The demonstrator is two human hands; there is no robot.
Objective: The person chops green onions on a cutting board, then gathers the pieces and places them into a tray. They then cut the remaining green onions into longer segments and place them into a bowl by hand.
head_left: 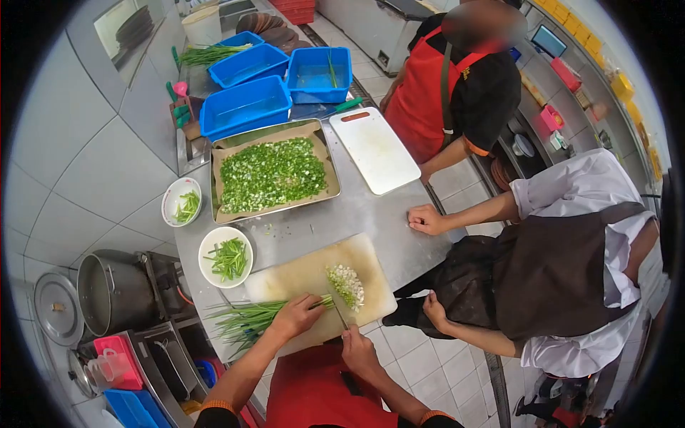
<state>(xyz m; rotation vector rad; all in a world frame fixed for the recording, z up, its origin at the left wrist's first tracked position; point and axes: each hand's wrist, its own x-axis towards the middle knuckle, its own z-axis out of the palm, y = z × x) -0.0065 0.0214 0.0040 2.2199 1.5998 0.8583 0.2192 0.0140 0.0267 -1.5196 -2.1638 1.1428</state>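
Observation:
My left hand (296,316) is closed over a bunch of green onions (250,321), pressing their cut end against the worn cutting board (285,277). In my right hand (359,349) is the handle of a kitchen knife (337,305). Its blade stands at the end of the bunch, close to my left fingers. A small heap of chopped green onion (347,284), white and pale green, lies just beyond the blade. The long green leaves spread out to the left over the table edge of the board.
A paper-lined metal tray (334,175) holds chopped green onion. Two bowls of cut greens, a near bowl (207,269) and a far bowl (168,211), stand left. Blue bins (246,107) and a white board (374,153) lie beyond. One co-worker's hand (427,220) rests on the table.

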